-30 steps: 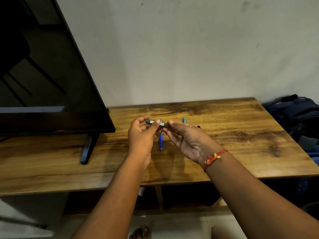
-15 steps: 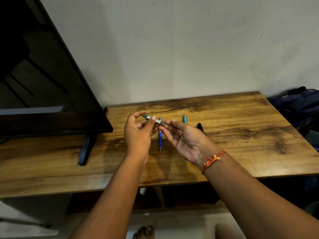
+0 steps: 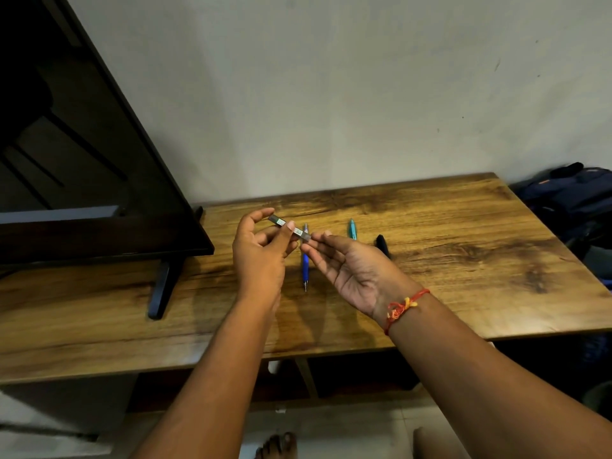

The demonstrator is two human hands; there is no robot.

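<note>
Two hands shared one small thing: a slim dark case point(image 3: 289, 228), held in the air above the table point(image 3: 463, 276). The left hand point(image 3: 261, 256) pinched it near the middle between thumb and curled fingers. The right hand point(image 3: 354, 270), palm up, nipped its right end with thumb and fingertip, the other fingers loosely spread.

The likeliest slip was at that end. If a cap was being pulled there, a sudden release could jerk the hands apart and spill whatever was inside. With so narrow a pinch, the case could also twist out and drop. Directly beneath the grip lay a blue pencil point(image 3: 305, 266), with a teal pen point(image 3: 352, 228) and a black piece point(image 3: 381, 243) just to its right, so a fall would land among them.

Left of the grip the television foot point(image 3: 162, 289) stood near, the screen point(image 3: 99, 160) looming above it. Rightward the tabletop ran well on to its edge, with a dark bag point(image 3: 576, 200) beyond, giving the most room.
</note>
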